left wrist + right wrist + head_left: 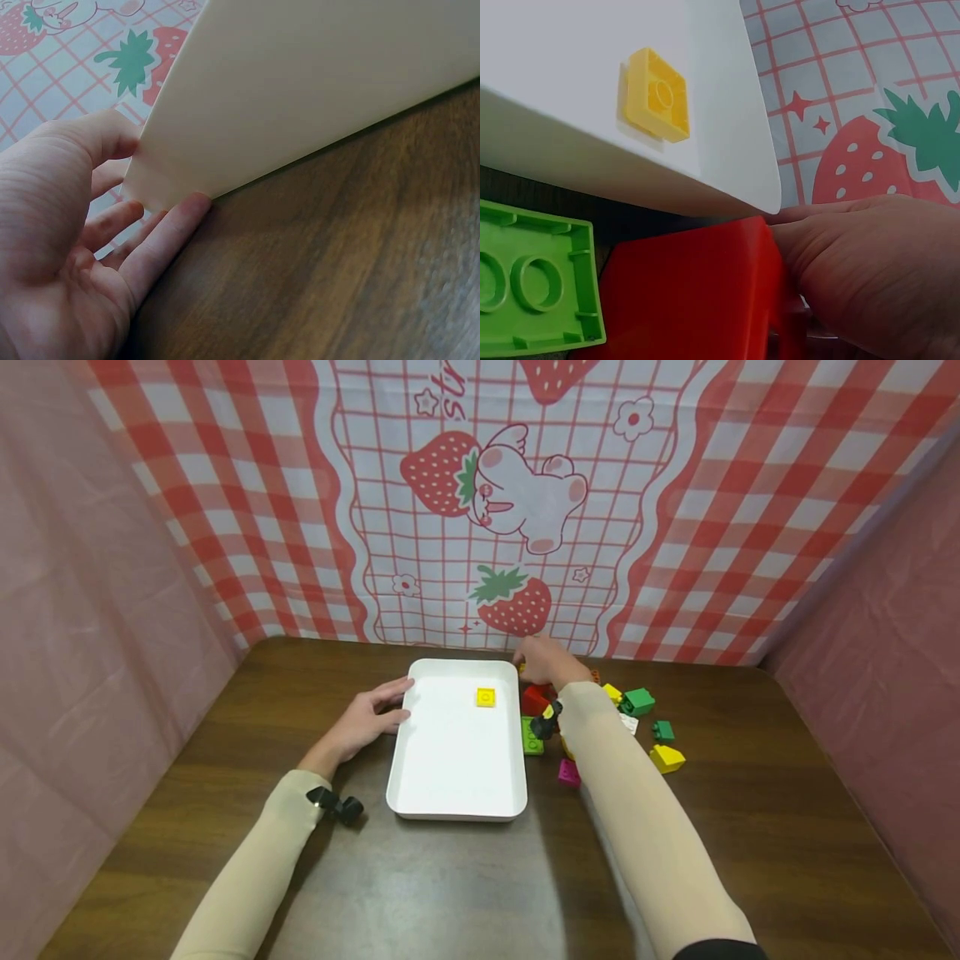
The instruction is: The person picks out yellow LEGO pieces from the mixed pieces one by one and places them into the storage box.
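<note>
A white tray (459, 760) lies on the table with one yellow brick (485, 697) inside, its hollow underside up. My left hand (365, 722) rests against the tray's left side, fingers extended; the left wrist view shows the fingertips (196, 201) touching the outer wall. Past the tray's far right corner my right hand (551, 662) reaches down, with a bit of yellow (522, 668) at its fingertips. In the right wrist view a red block (682, 292) stands in front of the fingers, so their grip is hidden. Beside it lies a lime green brick (536, 281), underside up.
Right of the tray several loose blocks lie around my right forearm: a magenta brick (568, 772), a green block (637, 702), a small green piece (663, 732), a yellow block (667, 759) and a partly covered white piece (628, 722). A strawberry-print cloth (517, 585) hangs behind the table.
</note>
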`<state>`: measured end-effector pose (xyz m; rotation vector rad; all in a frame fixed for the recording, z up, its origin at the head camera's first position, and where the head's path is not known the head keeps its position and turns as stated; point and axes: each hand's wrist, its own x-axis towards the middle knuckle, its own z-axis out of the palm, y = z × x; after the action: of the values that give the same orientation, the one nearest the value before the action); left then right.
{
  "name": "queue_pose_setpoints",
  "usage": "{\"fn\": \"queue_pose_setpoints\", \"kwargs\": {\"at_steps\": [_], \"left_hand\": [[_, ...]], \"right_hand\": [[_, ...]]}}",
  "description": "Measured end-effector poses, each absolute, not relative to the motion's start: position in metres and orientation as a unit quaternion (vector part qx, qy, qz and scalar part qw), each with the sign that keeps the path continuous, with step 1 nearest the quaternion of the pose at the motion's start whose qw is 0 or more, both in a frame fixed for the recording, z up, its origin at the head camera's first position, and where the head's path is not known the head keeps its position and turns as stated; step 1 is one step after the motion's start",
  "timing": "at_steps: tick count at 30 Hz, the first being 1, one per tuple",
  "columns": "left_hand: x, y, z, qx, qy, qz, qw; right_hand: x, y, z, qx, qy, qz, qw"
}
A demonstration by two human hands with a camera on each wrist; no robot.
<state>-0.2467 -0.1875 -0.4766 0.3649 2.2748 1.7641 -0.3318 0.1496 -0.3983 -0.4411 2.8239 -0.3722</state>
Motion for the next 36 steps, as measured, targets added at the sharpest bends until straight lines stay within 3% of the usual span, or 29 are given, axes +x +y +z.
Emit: {"fn": "queue_pose_setpoints", "kwargs": {"at_steps": [36], "left_hand": [[-0.247,-0.1893,-0.478,0.127,0.776,0.606,0.121]], "right_hand": [[-0.3342,0.1489,-0.4039,-0.148,0.973,-0.109,0.136]]}}
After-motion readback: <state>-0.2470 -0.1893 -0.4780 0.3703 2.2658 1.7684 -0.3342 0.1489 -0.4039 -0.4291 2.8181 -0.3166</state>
